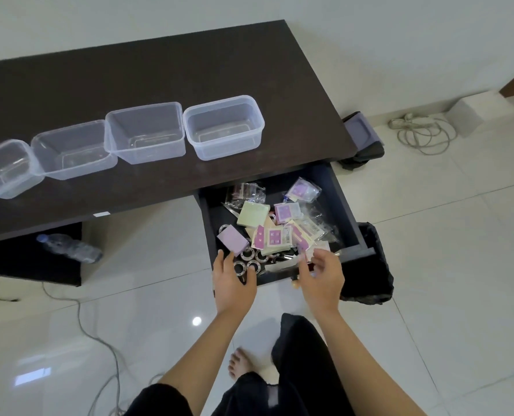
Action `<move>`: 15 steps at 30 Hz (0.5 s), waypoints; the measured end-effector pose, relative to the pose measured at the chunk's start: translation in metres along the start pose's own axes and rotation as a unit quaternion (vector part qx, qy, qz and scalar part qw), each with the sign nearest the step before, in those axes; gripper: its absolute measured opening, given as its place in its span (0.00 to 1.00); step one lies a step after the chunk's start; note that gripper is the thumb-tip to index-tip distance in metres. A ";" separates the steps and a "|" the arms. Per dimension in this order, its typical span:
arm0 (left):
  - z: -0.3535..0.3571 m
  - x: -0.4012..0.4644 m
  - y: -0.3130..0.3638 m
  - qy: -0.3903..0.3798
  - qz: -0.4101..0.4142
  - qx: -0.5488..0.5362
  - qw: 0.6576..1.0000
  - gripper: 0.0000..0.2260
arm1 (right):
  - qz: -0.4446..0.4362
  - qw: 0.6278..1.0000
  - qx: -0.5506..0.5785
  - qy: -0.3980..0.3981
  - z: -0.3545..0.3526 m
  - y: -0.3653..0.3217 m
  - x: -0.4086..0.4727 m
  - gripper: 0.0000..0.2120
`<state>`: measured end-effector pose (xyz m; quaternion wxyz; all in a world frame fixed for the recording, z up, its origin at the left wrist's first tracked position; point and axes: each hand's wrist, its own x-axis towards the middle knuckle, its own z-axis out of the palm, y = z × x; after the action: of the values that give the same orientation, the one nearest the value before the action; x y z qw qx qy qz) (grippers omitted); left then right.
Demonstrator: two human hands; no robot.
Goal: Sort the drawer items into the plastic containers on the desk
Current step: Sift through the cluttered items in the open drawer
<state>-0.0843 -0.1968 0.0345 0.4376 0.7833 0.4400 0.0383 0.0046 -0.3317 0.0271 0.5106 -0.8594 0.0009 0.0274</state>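
The open drawer [344,205] under the dark desk [171,70] holds a jumble: a green sticky-note pad [253,214], a purple pad [232,240], purple-and-white packets [275,238], clear bags and several tape rolls [246,259]. Several empty clear plastic containers [224,127] stand in a row on the desk. My left hand [233,282] hovers over the tape rolls at the drawer's front left, fingers apart, nothing in it. My right hand [321,276] is at the front right with its fingers curled at small packets; whether it grips one I cannot tell.
A water bottle [69,246] lies on a low shelf at left. A black bin bag [369,265] sits right of the drawer. Cables trail over the tiled floor at left [99,334] and far right [423,133]. My bare foot [242,363] is below.
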 end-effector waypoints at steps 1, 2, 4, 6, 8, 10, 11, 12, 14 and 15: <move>0.002 0.006 0.005 -0.003 0.004 0.003 1.000 0.26 | -0.010 1.000 -0.005 -0.007 0.000 -0.005 0.010 0.13; 0.003 0.012 0.011 -0.005 0.008 0.007 1.000 0.26 | -0.010 1.000 -0.009 -0.017 0.001 -0.009 0.021 0.14; 0.006 0.028 0.022 -0.008 0.024 0.013 1.000 0.27 | -0.004 0.999 -0.025 -0.045 0.006 -0.015 0.045 0.16; 0.010 0.050 0.032 -0.023 0.038 0.018 0.999 0.30 | -0.010 0.995 -0.061 -0.078 0.014 -0.015 0.073 0.21; 0.014 0.075 0.040 -0.050 0.043 0.042 0.997 0.36 | -0.013 0.985 -0.107 -0.132 0.024 -0.013 0.100 0.29; 0.018 0.102 0.047 -0.083 0.045 0.081 0.992 0.42 | -0.010 0.965 -0.176 -0.194 0.034 -0.007 0.127 0.38; 0.020 0.115 0.050 -0.102 0.047 0.112 0.987 0.46 | -0.001 0.949 -0.213 -0.231 0.038 -0.005 0.141 0.43; 0.022 0.129 0.053 -0.122 0.050 0.148 0.980 0.50 | 0.011 0.930 -0.250 -0.270 0.043 -0.004 0.154 0.49; 0.027 0.156 0.057 -0.163 0.046 0.225 0.959 0.57 | 0.018 0.881 -0.319 -0.349 0.052 -0.004 0.179 0.59; 0.030 0.168 0.058 -0.185 0.036 0.256 0.948 0.60 | 0.017 0.855 -0.348 -0.383 0.055 -0.004 0.190 0.63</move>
<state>0.0695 -0.1083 0.0036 0.2941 0.8777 0.3173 -0.2060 0.1919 -0.2760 -0.0046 0.1374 -0.9023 -0.1894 0.3620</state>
